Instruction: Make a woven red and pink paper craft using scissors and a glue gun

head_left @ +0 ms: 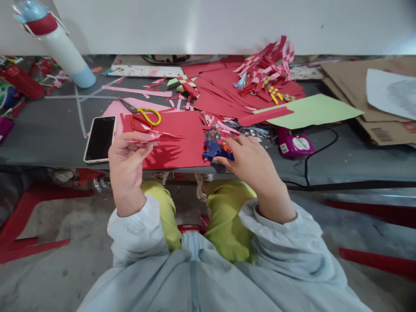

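My left hand is closed, pinching a small piece of pink and red paper strips between thumb and fingers. Loose strip ends stick out to the right above a red paper sheet, casting a shadow on it. My right hand lies around the handle of a blue hot glue gun, its thumb and forefinger on either side. The glue gun rests at the sheet's right edge. Just beyond my left hand are scissors with yellow and red handles, and a phone lies to its left.
Behind are stacked red sheets, woven red-pink strips and a green sheet. A purple power box with a black cable sits at right, cardboard beyond. A bottle stands at back left.
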{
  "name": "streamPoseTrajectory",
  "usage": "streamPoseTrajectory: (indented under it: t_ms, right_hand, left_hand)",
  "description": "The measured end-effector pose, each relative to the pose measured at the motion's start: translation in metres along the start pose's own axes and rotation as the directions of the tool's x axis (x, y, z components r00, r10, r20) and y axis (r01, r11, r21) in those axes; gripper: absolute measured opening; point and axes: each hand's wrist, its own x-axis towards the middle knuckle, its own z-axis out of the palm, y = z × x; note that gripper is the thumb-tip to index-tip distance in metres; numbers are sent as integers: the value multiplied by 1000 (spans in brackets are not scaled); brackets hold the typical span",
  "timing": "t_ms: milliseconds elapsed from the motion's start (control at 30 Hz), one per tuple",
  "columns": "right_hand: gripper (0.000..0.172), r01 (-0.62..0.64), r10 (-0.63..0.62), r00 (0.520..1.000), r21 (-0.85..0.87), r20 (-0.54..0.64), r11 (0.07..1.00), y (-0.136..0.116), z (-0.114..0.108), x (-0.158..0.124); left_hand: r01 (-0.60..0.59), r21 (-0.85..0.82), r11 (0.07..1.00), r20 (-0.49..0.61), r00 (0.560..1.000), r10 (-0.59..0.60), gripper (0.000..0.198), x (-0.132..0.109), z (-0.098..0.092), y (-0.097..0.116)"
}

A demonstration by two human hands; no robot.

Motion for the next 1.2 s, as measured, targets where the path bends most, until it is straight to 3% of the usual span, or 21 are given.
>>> streamPoseTrajectory:
  t_ms: [133,567,700,833,933,1000,1100,1200]
  right_hand:
    - [56,9,-3,997,-79,79,997,2,6,-4]
    - [38,95,-95,988,2,125,995,8,16,4]
    - [36,94,-99,991,52,94,994,12,16,2]
    - [39,61,-65,998,246,9,967,20,9,-5]
    - [40,0,-8,1000,447,15,895,26,-3,-12]
    - [38,-82,38,995,585,87,807,29,-11,-18]
    - [30,-120,-13,988,815,154,566,31,-19,-26]
    - [25,-143,-126,972,924,199,354,30,-22,-34]
  left_hand:
    - [-59,44,997,32,998,58,21,-4,-2,-4]
    - [-205,200,958,76,978,194,14,-27,-5,3]
    - [-210,230,950,82,977,196,14,-34,-7,1]
    - [-188,253,949,90,981,171,12,-40,-9,-2]
    - [-161,277,947,87,986,142,11,-44,-7,-1]
    - [-150,259,954,84,988,133,14,-47,-5,-1]
    - [-142,229,963,86,988,126,15,-51,-1,-3]
    - [-123,254,959,99,990,100,14,-55,2,-5]
